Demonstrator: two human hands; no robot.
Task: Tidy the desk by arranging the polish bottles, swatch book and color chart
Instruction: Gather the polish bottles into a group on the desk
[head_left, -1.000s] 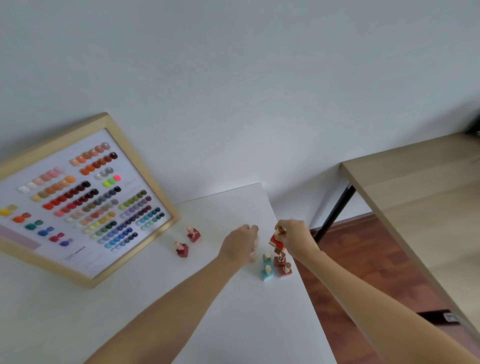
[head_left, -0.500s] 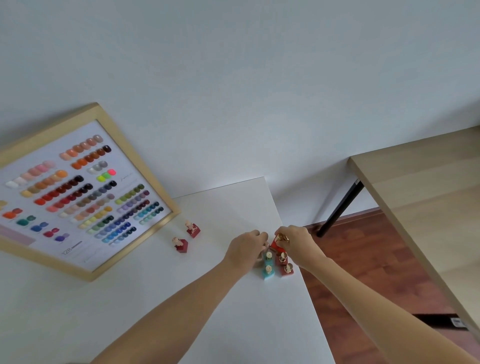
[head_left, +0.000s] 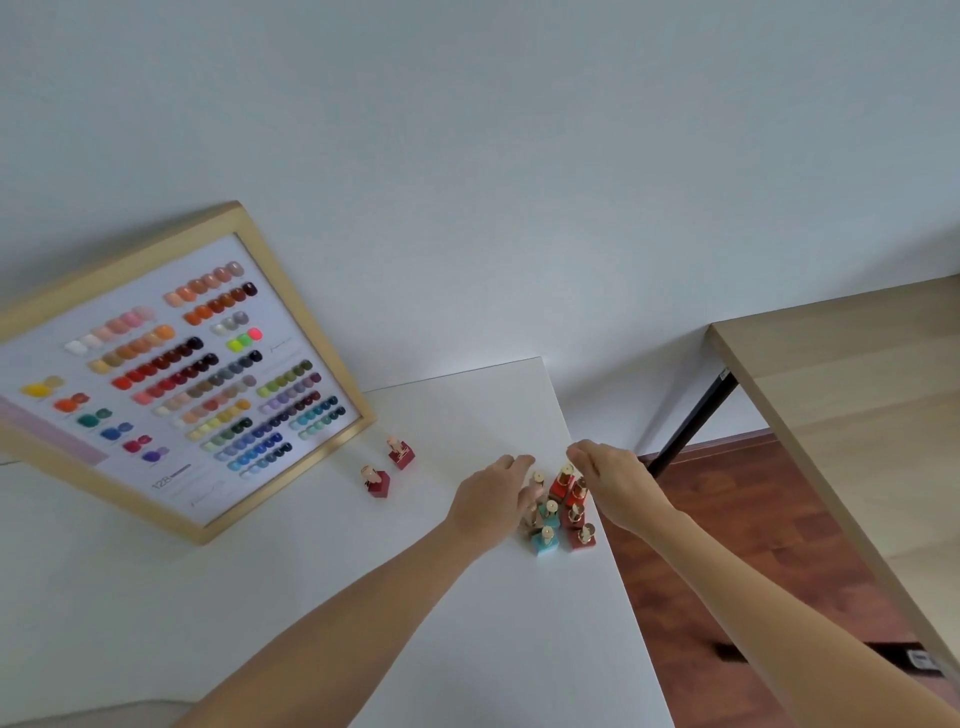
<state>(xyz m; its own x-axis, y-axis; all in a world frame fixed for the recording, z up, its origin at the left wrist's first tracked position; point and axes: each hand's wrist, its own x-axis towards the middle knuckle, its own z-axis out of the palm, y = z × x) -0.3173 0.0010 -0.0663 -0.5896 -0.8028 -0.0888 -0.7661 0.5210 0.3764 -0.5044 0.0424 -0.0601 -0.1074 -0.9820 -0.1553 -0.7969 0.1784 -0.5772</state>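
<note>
A person's two bare hands flank a cluster of polish bottles (head_left: 560, 512) at the right edge of a white desk (head_left: 291, 613). The left hand (head_left: 491, 499) lies just left of the cluster with its fingers bent against the nearest bottles; whether it grips one cannot be told. The right hand (head_left: 610, 480) hovers over the cluster's far right side, fingers relaxed and reaching toward the gold cap of a red bottle (head_left: 561, 482), holding nothing that shows. Teal bottles (head_left: 545, 540) and dark red ones stand upright and close together in the group. Two more dark red bottles (head_left: 387, 467) stand apart to the left, near the corner of the wood-framed color chart (head_left: 171, 374), which leans against the wall at the back of the desk. A wooden table (head_left: 862, 395) stands to the right, across a strip of brown floor.
</note>
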